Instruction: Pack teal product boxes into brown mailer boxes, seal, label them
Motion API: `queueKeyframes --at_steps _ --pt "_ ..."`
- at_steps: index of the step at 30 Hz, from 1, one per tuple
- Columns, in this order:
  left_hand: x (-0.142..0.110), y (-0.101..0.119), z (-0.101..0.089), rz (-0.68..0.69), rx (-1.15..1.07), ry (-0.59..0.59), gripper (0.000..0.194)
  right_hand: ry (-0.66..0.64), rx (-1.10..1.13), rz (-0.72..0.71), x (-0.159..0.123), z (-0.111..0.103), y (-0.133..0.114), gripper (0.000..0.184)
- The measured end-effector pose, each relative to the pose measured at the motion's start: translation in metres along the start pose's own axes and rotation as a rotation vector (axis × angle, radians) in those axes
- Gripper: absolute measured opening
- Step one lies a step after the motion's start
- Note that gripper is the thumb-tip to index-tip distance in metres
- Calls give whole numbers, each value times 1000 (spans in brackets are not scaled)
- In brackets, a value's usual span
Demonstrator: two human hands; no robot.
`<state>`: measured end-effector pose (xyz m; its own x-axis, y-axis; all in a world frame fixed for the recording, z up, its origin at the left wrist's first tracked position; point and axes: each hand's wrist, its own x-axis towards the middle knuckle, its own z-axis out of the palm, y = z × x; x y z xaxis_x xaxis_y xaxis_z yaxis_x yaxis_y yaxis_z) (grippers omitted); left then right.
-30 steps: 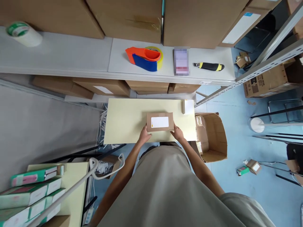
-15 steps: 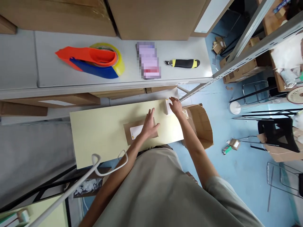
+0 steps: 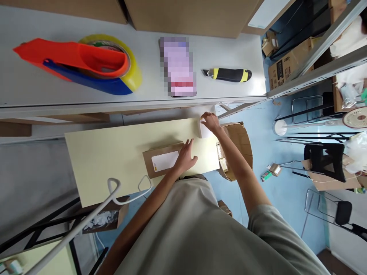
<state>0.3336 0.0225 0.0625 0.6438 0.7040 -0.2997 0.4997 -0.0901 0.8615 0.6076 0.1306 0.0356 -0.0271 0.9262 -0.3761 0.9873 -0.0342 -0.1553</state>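
A small brown cardboard box [image 3: 160, 162] with a white label lies on the pale yellow table [image 3: 114, 156]. My left hand [image 3: 186, 157] rests flat on the box's right end, fingers stretched out. My right hand [image 3: 210, 121] reaches to the table's far right corner. There its fingers are closed on the top of a white stack of sheets [image 3: 204, 130].
A grey shelf [image 3: 143, 91] above the table carries an orange-and-blue tape dispenser [image 3: 83, 65], a blurred card [image 3: 178, 67] and a black-and-yellow utility knife [image 3: 228, 74]. An open carton [image 3: 236, 149] stands right of the table. Chairs and small boxes litter the blue floor.
My hands left the box's two ends: the left one now lies on its right end, and the right one reached out to the white stack at the corner. The view swung right and closer.
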Motion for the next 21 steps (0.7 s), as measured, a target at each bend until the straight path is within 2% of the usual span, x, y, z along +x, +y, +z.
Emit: queueKeyframes --at_steps 5,14,18,21 --pt "3 1 2 17 14 -4 95 29 -80 -30 -6 -6 -6 22" --pt "-4 10 10 4 23 -68 96 60 -177 -116 -21 -15 -6 34" --pt "0 10 11 30 -3 -54 100 158 -162 -150 -48 -22 -3 37" --pt "12 8 10 26 -43 -38 104 217 -105 -163 -85 -25 -3 35"
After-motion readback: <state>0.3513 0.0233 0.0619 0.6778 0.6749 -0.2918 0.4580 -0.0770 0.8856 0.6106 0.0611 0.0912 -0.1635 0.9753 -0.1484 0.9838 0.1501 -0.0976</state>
